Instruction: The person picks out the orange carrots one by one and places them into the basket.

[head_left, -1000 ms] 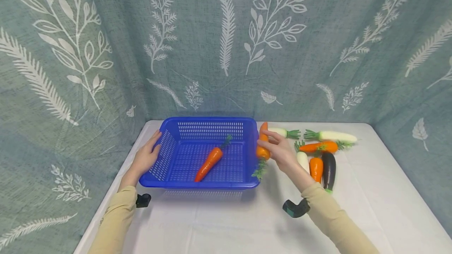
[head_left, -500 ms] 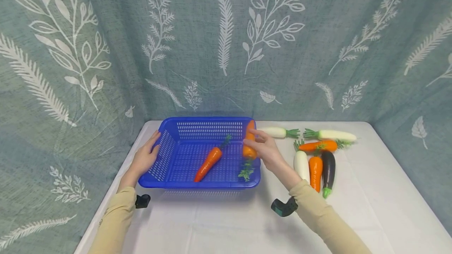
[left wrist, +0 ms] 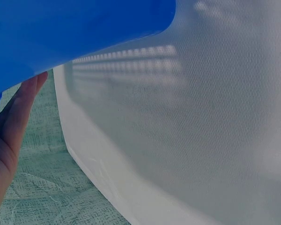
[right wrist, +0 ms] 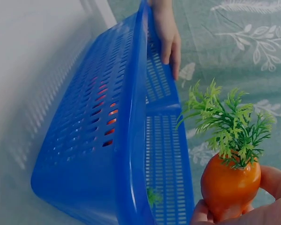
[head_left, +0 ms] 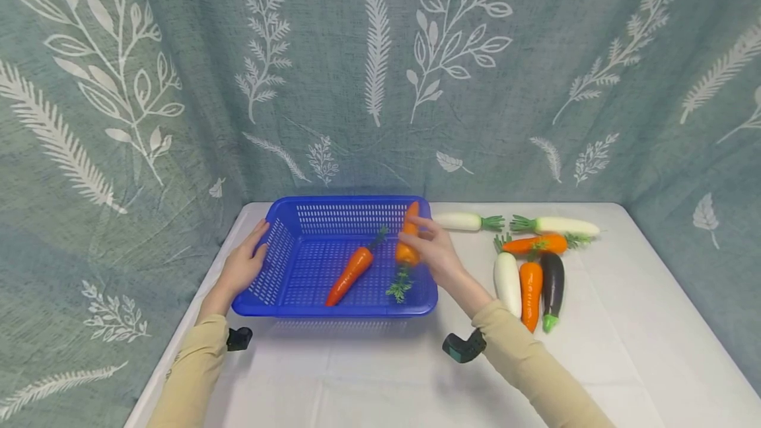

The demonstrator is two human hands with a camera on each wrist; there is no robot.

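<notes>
My right hand [head_left: 436,249] pinches an orange carrot [head_left: 407,253] with green leafy tops over the right end of a blue slotted plastic basket [head_left: 339,311]. In the right wrist view, thumb and fingers sit on both sides of the carrot's thick end [right wrist: 232,185], beside the basket's rim. Another carrot [head_left: 351,275] lies slanted on the basket floor. My left hand [head_left: 242,268] rests at the basket's left rim, fingers fairly straight; the left wrist view has its fingers [left wrist: 25,105] along the basket's side.
Right of the basket lie two more carrots [head_left: 531,292] [head_left: 535,244], white radishes [head_left: 567,226] and a dark eggplant [head_left: 553,289]. Another white radish [head_left: 458,220] lies close behind my right hand. A patterned green curtain [head_left: 357,84] hangs behind the white-covered table [head_left: 357,382].
My right hand has carried the carrot leftward, from outside the basket's right rim to over its inside. My left hand stays at the left rim.
</notes>
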